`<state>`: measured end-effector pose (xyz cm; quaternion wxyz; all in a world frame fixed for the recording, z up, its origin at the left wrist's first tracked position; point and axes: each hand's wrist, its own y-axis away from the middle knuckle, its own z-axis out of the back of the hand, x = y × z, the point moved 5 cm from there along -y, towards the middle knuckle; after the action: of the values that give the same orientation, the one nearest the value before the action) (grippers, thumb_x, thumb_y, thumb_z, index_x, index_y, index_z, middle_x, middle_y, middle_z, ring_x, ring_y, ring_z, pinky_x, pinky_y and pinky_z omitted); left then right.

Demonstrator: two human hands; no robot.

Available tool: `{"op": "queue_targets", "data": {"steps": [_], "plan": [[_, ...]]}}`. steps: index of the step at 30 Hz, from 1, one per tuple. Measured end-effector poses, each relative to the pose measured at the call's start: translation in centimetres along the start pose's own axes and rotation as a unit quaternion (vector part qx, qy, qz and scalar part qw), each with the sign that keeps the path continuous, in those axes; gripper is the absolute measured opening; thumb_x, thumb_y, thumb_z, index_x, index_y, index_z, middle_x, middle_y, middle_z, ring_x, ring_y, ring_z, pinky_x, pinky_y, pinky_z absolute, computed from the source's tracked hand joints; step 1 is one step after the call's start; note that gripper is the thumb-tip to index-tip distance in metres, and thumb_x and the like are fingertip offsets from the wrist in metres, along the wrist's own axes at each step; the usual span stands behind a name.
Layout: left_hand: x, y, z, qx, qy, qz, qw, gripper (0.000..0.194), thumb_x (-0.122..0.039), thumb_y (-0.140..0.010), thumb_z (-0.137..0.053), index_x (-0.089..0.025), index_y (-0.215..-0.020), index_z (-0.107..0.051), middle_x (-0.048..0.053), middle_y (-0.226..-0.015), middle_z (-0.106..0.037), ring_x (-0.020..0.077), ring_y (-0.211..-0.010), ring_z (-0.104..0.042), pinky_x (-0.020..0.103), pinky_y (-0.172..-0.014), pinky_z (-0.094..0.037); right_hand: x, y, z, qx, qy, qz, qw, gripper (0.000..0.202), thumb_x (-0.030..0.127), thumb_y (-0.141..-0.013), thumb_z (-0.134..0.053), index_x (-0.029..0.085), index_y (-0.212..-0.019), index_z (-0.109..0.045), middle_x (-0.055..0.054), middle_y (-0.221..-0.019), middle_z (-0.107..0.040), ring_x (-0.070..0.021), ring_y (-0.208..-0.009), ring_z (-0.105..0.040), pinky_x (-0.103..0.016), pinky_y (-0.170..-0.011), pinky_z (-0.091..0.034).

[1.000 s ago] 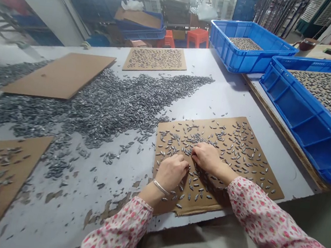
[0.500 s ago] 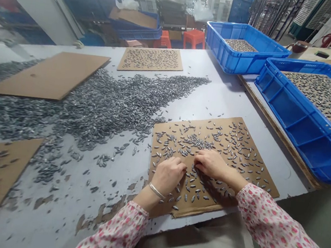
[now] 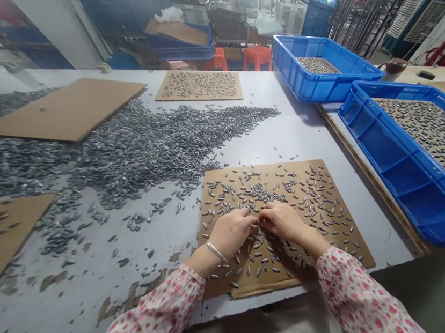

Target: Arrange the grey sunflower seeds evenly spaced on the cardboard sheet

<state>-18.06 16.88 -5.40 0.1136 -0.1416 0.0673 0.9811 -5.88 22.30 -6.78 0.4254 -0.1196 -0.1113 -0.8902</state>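
A brown cardboard sheet [image 3: 213,287] lies at the table's front edge, scattered with small grey metal pieces [image 3: 262,193], spindle-shaped like fishing sinkers. Over its middle, my left hand [image 3: 233,230] has its fingers bent and pinched together, a bangle round the wrist. My right hand [image 3: 283,221] is almost fingertip to fingertip with it, also pinched. Whatever sits between the fingertips is too small and covered to make out. Pieces lie densest just beyond the hands and more spread out toward the right side of the sheet.
A large heap of the same pieces [image 3: 157,137] covers the table's left and middle. A bare cardboard sheet [image 3: 67,107] rests on it. Loaded sheets lie at the back [image 3: 200,85] and lower left [image 3: 1,247]. Two blue crates [image 3: 313,86] stand along the right edge.
My left hand has shifted right and slightly up, closing the gap to my right hand. The right hand has moved slightly left. The camera view has tilted a little.
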Motion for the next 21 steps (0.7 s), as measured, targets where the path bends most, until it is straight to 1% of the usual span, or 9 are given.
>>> {"op": "queue_targets", "data": {"steps": [3, 6, 9, 12, 16, 19, 21], "plan": [[-0.4, -0.8, -0.7, 0.015, -0.032, -0.025, 0.999, 0.022, -0.020, -0.087, -0.046, -0.024, -0.090, -0.067, 0.004, -0.086, -0.057, 0.0152, -0.081, -0.054, 0.026, -0.070, -0.042, 0.0, 0.1, -0.2, 0.013, 0.019, -0.004, 1.000, 0.012, 0.024, -0.086, -0.056, 0.020, -0.085, -0.067, -0.004, -0.086, -0.058, -0.0154, -0.084, -0.052, -0.025, -0.071, -0.037], [-0.3, -1.4, -1.3, 0.028, -0.042, -0.046, 0.998, 0.020, -0.018, -0.086, -0.048, -0.023, -0.086, -0.067, 0.004, -0.086, -0.057, 0.0149, -0.080, -0.053, 0.026, -0.070, -0.042, -0.1, 0.3, -0.2, 0.015, 0.027, -0.005, 1.000, 0.012, 0.023, -0.087, -0.055, 0.018, -0.085, -0.066, -0.005, -0.087, -0.059, -0.0157, -0.085, -0.052, -0.026, -0.073, -0.037], [0.0, -1.5, -1.6, 0.023, -0.053, -0.048, 0.997, 0.018, -0.021, -0.086, -0.049, -0.021, -0.083, -0.067, 0.005, -0.087, -0.058, 0.0158, -0.080, -0.053, 0.027, -0.068, -0.042, -0.3, 0.7, 0.1, 0.004, 0.017, -0.021, 1.000, 0.012, 0.022, -0.087, -0.054, 0.018, -0.088, -0.066, -0.005, -0.089, -0.059, -0.0159, -0.085, -0.053, -0.026, -0.073, -0.037], [0.3, -1.2, -1.7, 0.006, -0.057, -0.034, 0.998, 0.020, -0.022, -0.088, -0.046, -0.020, -0.083, -0.065, 0.006, -0.086, -0.058, 0.0168, -0.080, -0.054, 0.027, -0.067, -0.042, -0.7, 1.2, 1.0, -0.023, -0.024, -0.048, 0.998, 0.012, 0.022, -0.087, -0.054, 0.018, -0.088, -0.066, -0.005, -0.088, -0.060, -0.0158, -0.085, -0.053, -0.026, -0.071, -0.037], [1.0, -0.6, -1.4, -0.015, -0.012, -0.005, 1.000, 0.021, -0.027, -0.090, -0.043, -0.021, -0.089, -0.063, 0.005, -0.089, -0.059, 0.0158, -0.083, -0.054, 0.026, -0.067, -0.042, -2.3, 1.8, 1.7, -0.055, -0.060, -0.100, 0.992, 0.011, 0.023, -0.087, -0.056, 0.018, -0.087, -0.066, -0.004, -0.086, -0.059, -0.0145, -0.083, -0.054, -0.024, -0.066, -0.037], [1.8, -0.6, -0.7, -0.030, 0.009, 0.032, 0.999, 0.021, -0.031, -0.090, -0.044, -0.022, -0.092, -0.063, 0.004, -0.093, -0.060, 0.0160, -0.086, -0.056, 0.026, -0.068, -0.042, -3.1, 1.4, 1.2, -0.066, -0.044, -0.117, 0.990, 0.013, 0.027, -0.088, -0.056, 0.019, -0.088, -0.067, -0.004, -0.086, -0.059, -0.0151, -0.085, -0.054, -0.024, -0.066, -0.037], [1.9, -1.0, -0.1, -0.037, 0.009, 0.049, 0.998, 0.020, -0.030, -0.090, -0.045, -0.023, -0.094, -0.063, 0.004, -0.095, -0.061, 0.0161, -0.087, -0.056, 0.026, -0.069, -0.043, -2.8, 0.8, 0.6, -0.062, -0.022, -0.110, 0.992, 0.016, 0.032, -0.088, -0.056, 0.020, -0.088, -0.067, -0.005, -0.087, -0.059, -0.0159, -0.086, -0.054, -0.025, -0.068, -0.037]]}}
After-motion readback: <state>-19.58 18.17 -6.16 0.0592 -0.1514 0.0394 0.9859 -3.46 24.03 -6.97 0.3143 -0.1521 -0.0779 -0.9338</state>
